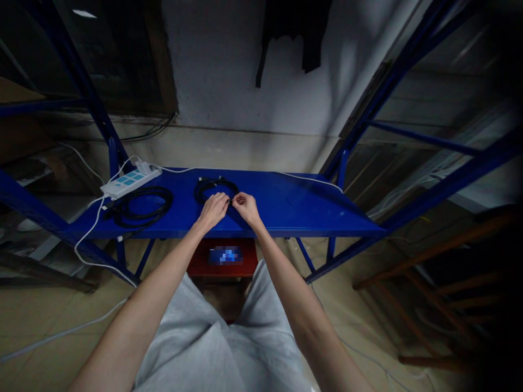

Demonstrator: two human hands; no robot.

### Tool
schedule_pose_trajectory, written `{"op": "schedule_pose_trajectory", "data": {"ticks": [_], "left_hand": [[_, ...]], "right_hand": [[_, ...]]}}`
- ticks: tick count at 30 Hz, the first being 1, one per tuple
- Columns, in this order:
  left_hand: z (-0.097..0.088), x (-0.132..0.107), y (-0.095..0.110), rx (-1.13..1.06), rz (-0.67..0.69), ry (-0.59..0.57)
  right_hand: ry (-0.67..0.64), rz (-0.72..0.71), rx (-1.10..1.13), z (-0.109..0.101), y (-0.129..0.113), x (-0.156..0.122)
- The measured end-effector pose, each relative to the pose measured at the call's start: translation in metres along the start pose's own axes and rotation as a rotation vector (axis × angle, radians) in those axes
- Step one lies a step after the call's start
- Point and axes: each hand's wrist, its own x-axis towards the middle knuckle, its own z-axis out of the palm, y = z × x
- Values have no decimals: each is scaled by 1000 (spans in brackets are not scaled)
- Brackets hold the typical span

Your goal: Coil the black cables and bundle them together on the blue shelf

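Note:
A small coil of black cable (208, 187) lies on the blue shelf (294, 209) in front of me. My left hand (213, 209) rests on the coil's near side with its fingers curled over it. My right hand (245, 207) is beside it, fingers pinched on a thin piece at the coil's near edge. The two hands almost touch. What lies between the fingertips is too small to name.
A larger black cable coil (141, 207) lies on the shelf's left part, next to a white power strip (129, 182) with a white cord (87, 231) hanging off the edge. A red stool (223, 260) stands under the shelf. Blue rack posts (370, 117) rise on both sides.

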Motion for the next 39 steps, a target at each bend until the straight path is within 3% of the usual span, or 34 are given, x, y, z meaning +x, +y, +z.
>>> {"op": "schedule_pose_trajectory", "data": {"ticks": [7,13,21,34,39], "left_hand": [[6,0,-2,27,19,58],[6,-1,0,32,22,55],[6,2,1,5,1,10],[7,14,3,51,6,-139],[4,18,6,35,-20,-143]], "right_hand": [[-73,45,197,1,14,6],[-140,99,228,-3,11,5],[-128,121,238,-1,15,6],[-31,136,26,-4,4,10],[-48,181,103,-6,3,11]]}}
